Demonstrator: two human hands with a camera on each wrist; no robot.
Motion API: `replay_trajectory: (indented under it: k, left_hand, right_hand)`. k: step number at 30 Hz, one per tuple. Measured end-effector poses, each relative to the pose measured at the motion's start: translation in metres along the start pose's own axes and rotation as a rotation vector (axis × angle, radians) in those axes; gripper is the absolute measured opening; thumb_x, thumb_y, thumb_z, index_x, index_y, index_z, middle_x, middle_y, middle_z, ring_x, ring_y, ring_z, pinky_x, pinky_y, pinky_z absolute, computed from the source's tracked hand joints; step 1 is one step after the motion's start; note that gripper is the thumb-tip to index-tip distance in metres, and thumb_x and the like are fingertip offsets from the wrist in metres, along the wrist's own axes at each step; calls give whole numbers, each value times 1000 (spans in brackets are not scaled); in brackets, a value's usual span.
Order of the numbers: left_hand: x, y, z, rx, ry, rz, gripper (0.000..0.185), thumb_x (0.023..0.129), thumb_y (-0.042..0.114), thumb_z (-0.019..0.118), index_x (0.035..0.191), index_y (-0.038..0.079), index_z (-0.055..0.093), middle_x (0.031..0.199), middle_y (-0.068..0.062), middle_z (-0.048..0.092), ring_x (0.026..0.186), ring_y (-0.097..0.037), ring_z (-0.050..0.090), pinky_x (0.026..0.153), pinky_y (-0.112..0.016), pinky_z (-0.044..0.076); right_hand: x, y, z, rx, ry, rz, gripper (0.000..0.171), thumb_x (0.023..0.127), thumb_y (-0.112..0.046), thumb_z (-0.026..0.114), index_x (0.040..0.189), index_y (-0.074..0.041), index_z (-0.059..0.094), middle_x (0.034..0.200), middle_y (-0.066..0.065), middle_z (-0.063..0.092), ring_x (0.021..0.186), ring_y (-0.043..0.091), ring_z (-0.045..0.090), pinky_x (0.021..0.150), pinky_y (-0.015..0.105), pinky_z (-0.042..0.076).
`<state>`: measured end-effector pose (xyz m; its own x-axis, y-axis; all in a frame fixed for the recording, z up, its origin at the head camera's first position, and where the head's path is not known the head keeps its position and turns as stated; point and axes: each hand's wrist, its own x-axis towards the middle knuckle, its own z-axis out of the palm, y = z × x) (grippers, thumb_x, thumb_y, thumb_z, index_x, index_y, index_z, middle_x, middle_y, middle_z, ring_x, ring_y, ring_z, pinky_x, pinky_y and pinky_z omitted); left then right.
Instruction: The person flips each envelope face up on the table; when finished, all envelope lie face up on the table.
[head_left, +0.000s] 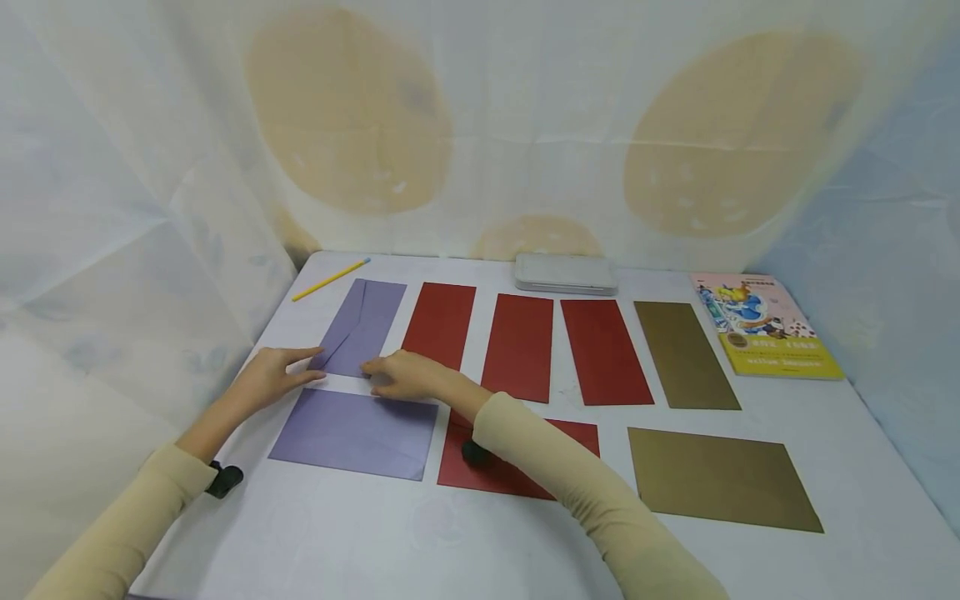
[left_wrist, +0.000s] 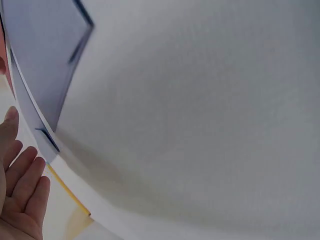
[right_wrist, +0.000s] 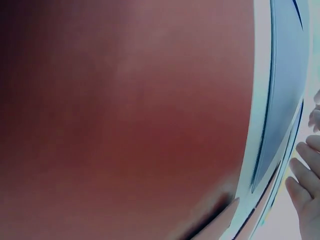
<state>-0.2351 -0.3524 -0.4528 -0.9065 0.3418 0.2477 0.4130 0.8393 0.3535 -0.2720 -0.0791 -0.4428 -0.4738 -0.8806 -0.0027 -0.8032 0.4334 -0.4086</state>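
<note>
A purple envelope [head_left: 362, 327] lies lengthwise at the far left of the white table [head_left: 480, 533], its flap folded. Just in front of it lies a wider purple sheet [head_left: 356, 433]. My left hand [head_left: 298, 367] rests with straight fingers at the envelope's near left corner. At the envelope's near right edge my right hand [head_left: 384, 375] lies flat. In the left wrist view the left hand's straight fingers [left_wrist: 22, 182] show beside the purple envelope [left_wrist: 40, 65]. Blurred red paper [right_wrist: 125, 125] and the purple envelope [right_wrist: 285, 100] fill the right wrist view.
Three red envelopes [head_left: 519, 346] and a gold one [head_left: 684, 354] lie in a row to the right. A red sheet [head_left: 525, 479] and a gold sheet [head_left: 720, 479] lie nearer. At the back are a yellow pencil [head_left: 330, 279], a grey tin [head_left: 566, 273] and a book [head_left: 768, 325].
</note>
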Motion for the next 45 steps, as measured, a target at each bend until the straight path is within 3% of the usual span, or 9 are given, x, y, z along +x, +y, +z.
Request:
replay_trajectory:
  k: [3,6,19,28,31,34,45]
  left_hand:
    - [-1,4,1,-16,-43,-2,46,82,26,78,119,0,68,95,-25,69,58,-12,49,56,-30,42]
    - [-1,5,4,-16,-70,-8,46,83,26,78,119,0,67,113,-26,64,77,-18,57,66,-34,45]
    - [2,2,5,-4,-64,-39,45,82,23,78,119,-1,67,112,-31,62,71,-21,55,65,-36,44]
    - [1,4,7,17,-68,-38,50,83,29,76,122,-1,65,115,-31,61,77,-24,59,67,-39,45]
    - [1,9,8,-10,-47,-25,52,83,28,77,124,-1,64,117,-27,62,94,-31,65,76,-45,50]
    - [4,16,10,-49,-37,-11,54,82,28,78,127,1,63,120,-25,61,108,-38,61,84,-50,50]
    - [11,50,18,-167,-29,45,57,82,27,78,130,3,60,127,-14,61,115,-34,58,88,-48,49]
  right_hand:
    - [-1,-1,0,-15,-8,6,44,96,-21,61,137,-7,54,136,3,56,127,8,48,102,17,35]
    - [1,-1,1,-29,-27,11,43,96,-20,61,137,-8,55,135,3,57,123,8,51,99,17,37]
    - [12,0,2,-89,-55,31,47,95,-23,63,139,-11,53,139,4,53,126,11,50,102,20,36]
    - [1,1,-2,-44,-45,17,51,95,-25,63,142,-10,49,143,5,48,132,12,43,105,19,31]
    - [-6,3,-5,-12,-18,3,51,95,-24,63,141,-9,50,142,6,49,128,13,47,101,19,36]
    - [-15,7,-9,20,0,-6,52,95,-24,63,142,-7,49,142,7,49,125,14,51,98,18,40]
    - [-51,24,-23,133,28,28,61,93,-27,66,145,-4,43,147,7,43,137,15,36,107,24,31]
